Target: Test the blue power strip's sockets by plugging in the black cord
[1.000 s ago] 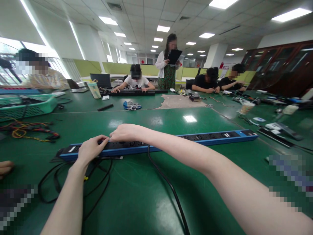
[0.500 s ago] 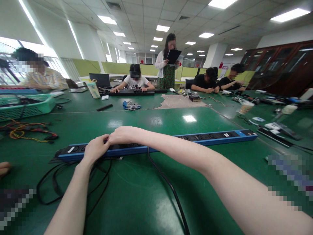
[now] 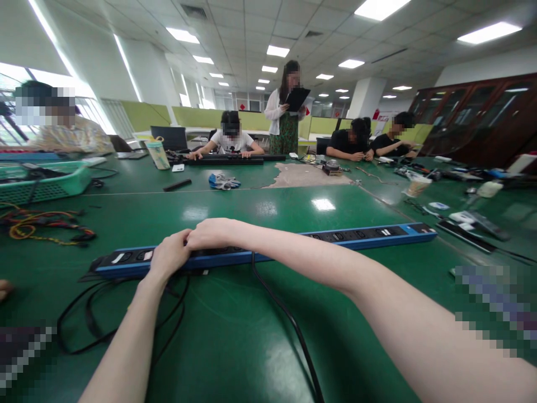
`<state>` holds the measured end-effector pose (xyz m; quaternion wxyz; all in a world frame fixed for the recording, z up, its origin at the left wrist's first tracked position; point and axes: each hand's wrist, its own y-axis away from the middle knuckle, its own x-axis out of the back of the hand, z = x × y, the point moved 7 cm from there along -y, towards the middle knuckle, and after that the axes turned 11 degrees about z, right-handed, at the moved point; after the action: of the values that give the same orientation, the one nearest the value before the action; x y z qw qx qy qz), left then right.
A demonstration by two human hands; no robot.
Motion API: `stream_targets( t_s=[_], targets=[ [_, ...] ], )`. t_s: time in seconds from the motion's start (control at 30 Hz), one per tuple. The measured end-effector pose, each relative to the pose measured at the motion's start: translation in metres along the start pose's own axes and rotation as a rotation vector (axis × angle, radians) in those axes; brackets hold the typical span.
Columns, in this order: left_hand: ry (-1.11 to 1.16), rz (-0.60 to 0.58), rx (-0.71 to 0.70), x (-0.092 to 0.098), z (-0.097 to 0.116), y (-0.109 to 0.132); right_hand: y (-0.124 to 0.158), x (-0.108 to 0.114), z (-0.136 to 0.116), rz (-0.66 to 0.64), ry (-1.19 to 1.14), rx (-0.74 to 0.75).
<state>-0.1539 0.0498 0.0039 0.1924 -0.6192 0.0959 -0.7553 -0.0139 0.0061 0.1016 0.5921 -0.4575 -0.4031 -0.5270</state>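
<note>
Long black power strip with blue edges lies lengthwise on the glossy green surface, in front of the person. Left hand is curled shut over the strip's left part, gripping it. Right hand lies palm-down on the strip, touching the left; whether it grips cannot be told. Thin black cable trails from the strip toward the person.
</note>
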Motion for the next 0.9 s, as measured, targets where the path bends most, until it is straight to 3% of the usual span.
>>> stream_targets(
  t_s=[0.9],
  targets=[
    [0.025,0.002,0.008,0.001,-0.002,0.002,-0.002,0.002,-0.010,0.027,0.034,0.082]
  ],
)
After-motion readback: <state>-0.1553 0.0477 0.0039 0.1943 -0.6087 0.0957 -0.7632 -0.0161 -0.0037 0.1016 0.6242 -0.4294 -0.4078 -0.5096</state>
